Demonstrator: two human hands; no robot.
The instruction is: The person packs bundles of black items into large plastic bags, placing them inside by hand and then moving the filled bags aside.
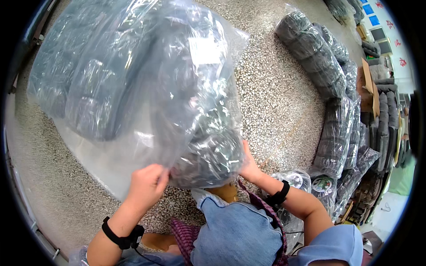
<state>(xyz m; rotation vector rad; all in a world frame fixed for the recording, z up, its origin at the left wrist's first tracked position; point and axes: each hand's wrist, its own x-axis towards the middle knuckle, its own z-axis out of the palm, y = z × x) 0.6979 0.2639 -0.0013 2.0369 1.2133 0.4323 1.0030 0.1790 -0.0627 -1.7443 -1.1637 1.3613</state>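
Observation:
A large clear plastic bag [109, 166] spreads before me over the floor, with several dark bundles [90, 109] showing cloudily through it. My left hand [149, 184] has its fingers closed on the near edge of the bag. Closer to my knees lies the end of one dark bundle in shiny clear wrap [213, 159]. My right hand [249, 166] grips this bundle's right side; some fingers are hidden behind the film. A white label [207, 50] shows on the bundle's far part.
Wrapped dark rolls [313, 56] lie along the right on the speckled terrazzo floor [273, 109]. Others with round labels [322, 183] stand by my right forearm. Further right are an open cardboard box [367, 89] and stacked grey cushions [387, 126]. Black wrist straps [121, 237] carry cables.

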